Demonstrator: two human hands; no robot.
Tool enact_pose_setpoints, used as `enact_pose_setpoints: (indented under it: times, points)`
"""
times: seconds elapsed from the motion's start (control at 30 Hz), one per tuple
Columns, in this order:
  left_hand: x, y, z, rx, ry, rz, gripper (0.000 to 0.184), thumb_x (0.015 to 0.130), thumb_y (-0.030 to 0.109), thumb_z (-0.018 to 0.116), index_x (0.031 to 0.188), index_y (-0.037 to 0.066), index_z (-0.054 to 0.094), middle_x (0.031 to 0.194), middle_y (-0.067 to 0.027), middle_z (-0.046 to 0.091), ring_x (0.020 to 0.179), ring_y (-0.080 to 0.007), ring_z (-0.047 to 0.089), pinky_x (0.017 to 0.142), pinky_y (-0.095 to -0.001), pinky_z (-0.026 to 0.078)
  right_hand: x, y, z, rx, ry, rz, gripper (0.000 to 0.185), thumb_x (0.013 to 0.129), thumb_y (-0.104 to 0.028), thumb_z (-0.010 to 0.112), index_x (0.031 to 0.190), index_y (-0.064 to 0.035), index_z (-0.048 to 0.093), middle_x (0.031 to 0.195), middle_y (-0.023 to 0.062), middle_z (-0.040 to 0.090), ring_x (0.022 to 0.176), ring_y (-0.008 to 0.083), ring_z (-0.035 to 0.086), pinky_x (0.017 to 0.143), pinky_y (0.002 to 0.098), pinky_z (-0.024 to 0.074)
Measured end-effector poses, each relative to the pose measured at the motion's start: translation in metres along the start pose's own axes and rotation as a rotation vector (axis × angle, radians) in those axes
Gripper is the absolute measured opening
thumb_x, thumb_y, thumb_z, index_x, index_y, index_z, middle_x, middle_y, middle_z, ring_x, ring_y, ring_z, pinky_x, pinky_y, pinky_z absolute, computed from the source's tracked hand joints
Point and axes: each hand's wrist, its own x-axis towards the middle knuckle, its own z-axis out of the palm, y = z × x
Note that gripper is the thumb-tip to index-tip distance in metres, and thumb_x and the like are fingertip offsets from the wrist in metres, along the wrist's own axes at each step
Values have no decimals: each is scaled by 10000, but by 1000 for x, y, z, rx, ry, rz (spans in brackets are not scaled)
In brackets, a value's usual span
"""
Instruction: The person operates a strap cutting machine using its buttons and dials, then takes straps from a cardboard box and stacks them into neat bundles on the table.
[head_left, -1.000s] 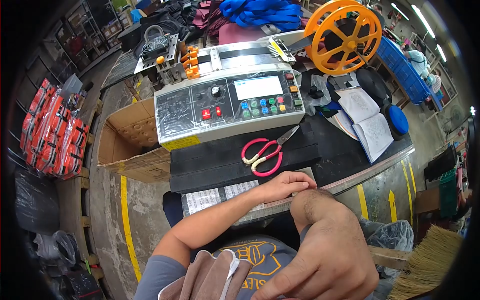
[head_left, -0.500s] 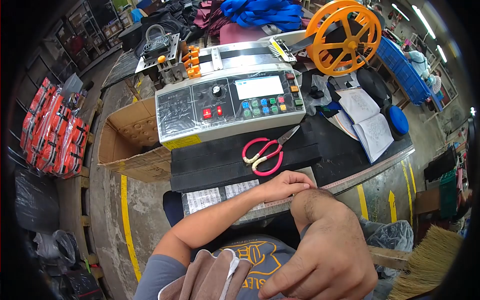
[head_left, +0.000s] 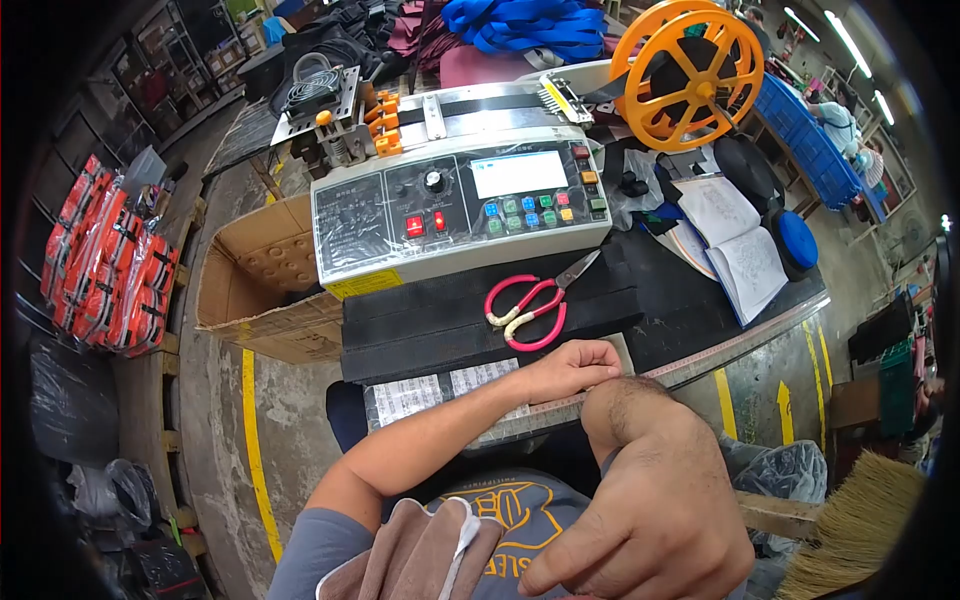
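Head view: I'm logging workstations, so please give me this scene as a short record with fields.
Left hand: at the table edge, by the right arm
Right hand: near the camera; grip unclear
Scissors: on black strips, untouched
Machine: behind the scissors, screen lit
Reel: orange, upright
Notebook: open, on the table

We see a grey short-sleeved T-shirt with an orange-yellow outlined emblem on its front, tiny lettering above and bigger letters, partly covered, below. Over it we notice a brown cloth in soft folds, edged in white. The left hand and right hand are bare.
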Motion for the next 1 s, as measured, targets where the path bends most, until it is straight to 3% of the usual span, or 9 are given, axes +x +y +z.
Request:
enact_pose_setpoints:
  times: [1.0]
  points:
    - [1,0,-1,22,4,-1,176,1093,194,613,1114,26,661,1033,14,687,985,-51,607,909,-252,505,2,1,-3,-34,-4,-18,241,848,-12,613,611,-20,657,635,140,650,672,301,703,829,551,618]
